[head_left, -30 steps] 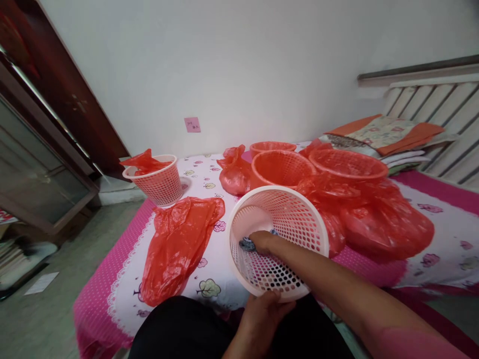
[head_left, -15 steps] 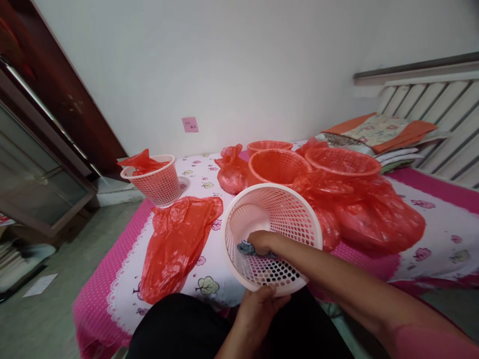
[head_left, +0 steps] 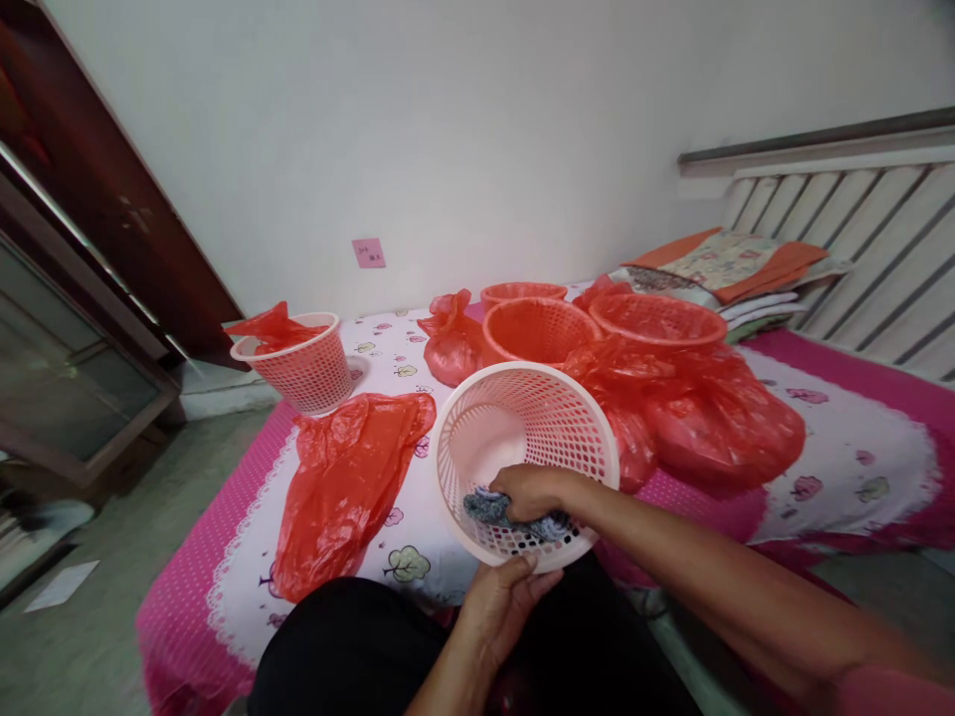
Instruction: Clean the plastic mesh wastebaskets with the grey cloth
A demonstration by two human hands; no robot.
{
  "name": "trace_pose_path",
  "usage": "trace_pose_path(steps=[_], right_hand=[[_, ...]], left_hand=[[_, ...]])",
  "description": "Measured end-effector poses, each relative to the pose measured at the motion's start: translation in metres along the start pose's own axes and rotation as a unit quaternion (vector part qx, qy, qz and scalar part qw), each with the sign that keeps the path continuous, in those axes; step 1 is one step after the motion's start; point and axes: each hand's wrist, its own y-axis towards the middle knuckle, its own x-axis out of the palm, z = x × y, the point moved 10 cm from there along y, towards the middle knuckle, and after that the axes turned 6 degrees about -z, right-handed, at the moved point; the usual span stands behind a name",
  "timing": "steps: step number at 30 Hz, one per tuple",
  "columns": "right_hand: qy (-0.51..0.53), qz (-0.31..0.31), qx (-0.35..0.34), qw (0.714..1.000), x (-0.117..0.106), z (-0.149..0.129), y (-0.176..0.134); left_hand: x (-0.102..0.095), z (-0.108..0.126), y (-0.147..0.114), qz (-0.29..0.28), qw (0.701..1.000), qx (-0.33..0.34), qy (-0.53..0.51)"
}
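A pale pink perforated plastic basket (head_left: 486, 438) is tilted over my lap, its mouth facing me. My left hand (head_left: 505, 595) grips the near rim from below, thumb at the edge. Inside the basket my right hand (head_left: 531, 491) is closed on a grey-blue cloth (head_left: 488, 507), pressing it against the lower inner wall; part of the cloth spreads out under the wrist. Left of the basket, a red plastic bag (head_left: 339, 497) lies flat on the bed.
A pink basket (head_left: 305, 373) with a red bag in it stands at the back left. Red bag-covered baskets (head_left: 541, 333) and a full red bag (head_left: 723, 428) crowd the right. Folded cloths (head_left: 735, 268) lie near the radiator (head_left: 872, 239). A pink note (head_left: 368, 253) is on the wall.
My right hand has shifted slightly within the basket, and more of the cloth now shows along the lower wall. The left hand keeps its hold on the rim. The view has turned slightly right.
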Motion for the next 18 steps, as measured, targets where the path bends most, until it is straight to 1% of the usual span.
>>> trace_pose_path(steps=[5, 8, 12, 15, 18], right_hand=[[0.083, 0.039, -0.027, 0.995, 0.001, 0.001, -0.014], [0.158, 0.066, -0.037, 0.985, 0.008, 0.006, -0.018], [0.255, 0.101, -0.053, 0.960, 0.018, 0.012, -0.025], [0.320, 0.123, -0.087, 0.935, 0.023, 0.012, -0.030], [0.369, 0.148, -0.098, 0.912, 0.027, 0.015, -0.032]], left_hand=[[-0.001, -0.002, 0.002, -0.013, 1.000, 0.006, 0.015], [-0.002, -0.006, 0.003, -0.020, 0.999, 0.005, 0.024], [-0.003, -0.007, 0.004, -0.024, 0.999, 0.006, 0.039], [0.002, -0.006, 0.004, -0.041, 0.998, 0.012, 0.042], [0.007, -0.005, 0.003, -0.052, 0.998, 0.019, 0.037]])
